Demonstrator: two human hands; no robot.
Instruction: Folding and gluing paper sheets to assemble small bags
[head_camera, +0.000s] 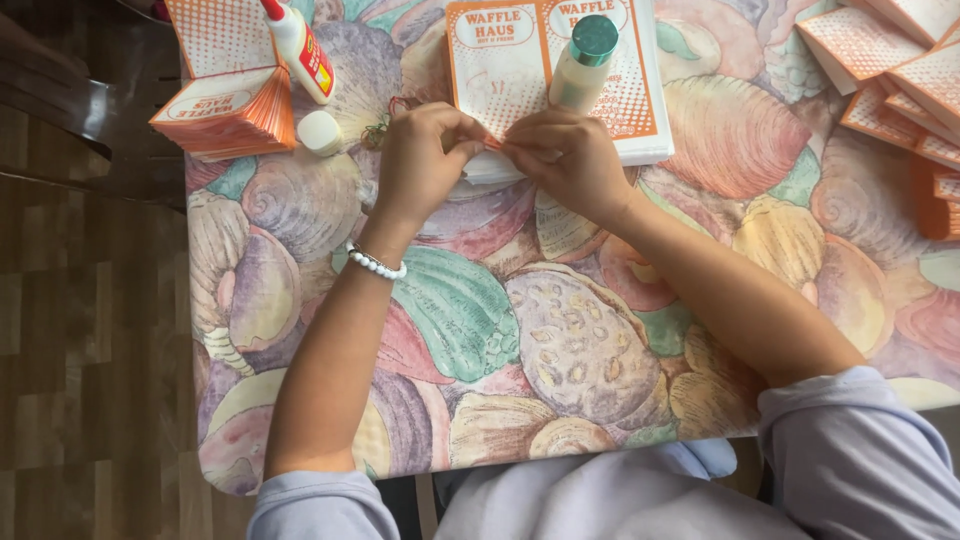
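Two hands work at the table's far middle: the left hand (425, 160) and the right hand (565, 160). Two glue bottles: one red-capped (300, 50) far left, one teal-capped (583, 65) far middle. One white cap (320, 132). One bracelet (375, 263). Three stacks of orange paper bags: far left (228, 112), far middle (500, 60), far right (900, 70).

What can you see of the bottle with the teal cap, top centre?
The bottle is a cream-white plastic cylinder with a round teal screw cap, which is on. It appears to stand upright, seen from above, on the stack of flat white-and-orange printed paper sheets on the shell-patterned tablecloth. It sits just beyond the right hand; whether they touch is unclear. The left hand is clear of it.
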